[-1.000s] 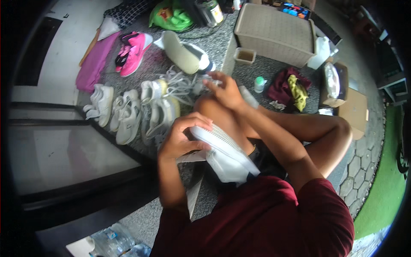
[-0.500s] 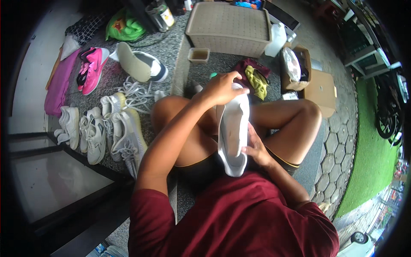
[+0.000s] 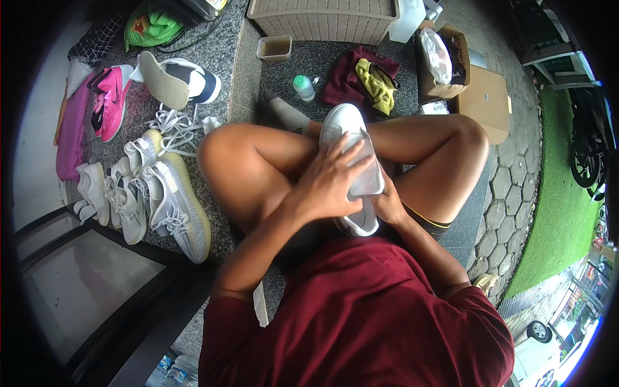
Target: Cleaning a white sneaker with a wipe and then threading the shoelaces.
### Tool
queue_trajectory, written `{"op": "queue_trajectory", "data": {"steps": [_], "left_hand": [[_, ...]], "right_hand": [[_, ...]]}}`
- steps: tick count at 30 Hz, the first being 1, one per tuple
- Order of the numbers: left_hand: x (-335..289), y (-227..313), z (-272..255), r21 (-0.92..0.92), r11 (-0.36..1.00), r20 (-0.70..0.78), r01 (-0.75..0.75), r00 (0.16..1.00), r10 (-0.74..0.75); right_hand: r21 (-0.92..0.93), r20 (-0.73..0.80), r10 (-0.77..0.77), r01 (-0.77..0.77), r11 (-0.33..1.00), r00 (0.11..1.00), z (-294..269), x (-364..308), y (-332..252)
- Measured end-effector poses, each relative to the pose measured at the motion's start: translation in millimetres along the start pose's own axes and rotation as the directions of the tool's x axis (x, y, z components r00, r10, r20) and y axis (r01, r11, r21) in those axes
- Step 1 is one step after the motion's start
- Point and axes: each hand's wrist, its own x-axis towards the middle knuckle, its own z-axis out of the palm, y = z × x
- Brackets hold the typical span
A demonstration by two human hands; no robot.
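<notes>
Holding a shoe point(image 3: 340, 120) above the legs point(image 3: 248, 158), left hand point(image 3: 333, 180) spread across its top, right hand point(image 3: 388, 204) clasping its side, sneakers point(image 3: 182, 208) left of the legs, bottle point(image 3: 304, 88) and yellow cloth point(image 3: 376, 88) beyond the legs.

The ledge's point(image 3: 216, 48) near left edge is blocked by shoes point(image 3: 132, 216). Past the left knee point(image 3: 222, 145), its right edge is left bare.

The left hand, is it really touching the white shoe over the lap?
Touching. The head view shows the left hand with its fingers spread across the shoe, with no gap showing.
</notes>
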Motion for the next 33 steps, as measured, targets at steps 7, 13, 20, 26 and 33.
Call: {"op": "queue_trajectory", "data": {"steps": [7, 13, 20, 26, 33], "left_hand": [[7.7, 22.1, 36.5, 0.451, 0.880, -0.131, 0.148, 0.986, -0.099], [-1.6, 19.5, 38.2, 0.559, 0.821, -0.021, 0.116, 0.992, -0.125], [3.6, 31.1, 50.1, 0.365, 0.925, -0.015, -0.106, 0.993, 0.120], [-46.3, 4.8, -118.9, 0.145, 0.945, -0.747, 0.293, 0.658, -0.089], [-151.7, -204.4, -182.1, 0.245, 0.324, -0.740, 0.914, 0.392, -0.547]], "right_hand": [[-0.231, -0.065, 0.000, -0.015, 0.973, 0.998, 6.1, -6.2, -29.1], [-0.254, -0.072, -0.039, 0.019, 0.967, 0.997, -3.3, 4.4, -30.6], [-0.086, -0.049, 0.020, -0.024, 0.996, 0.999, -12.7, -3.5, -30.3], [-0.026, -0.118, 0.014, -0.017, 1.000, 0.993, -8.1, -9.1, -49.0], [-0.330, -0.233, -0.253, 0.168, 0.929, 0.939, -14.0, 19.4, -71.9]]}}
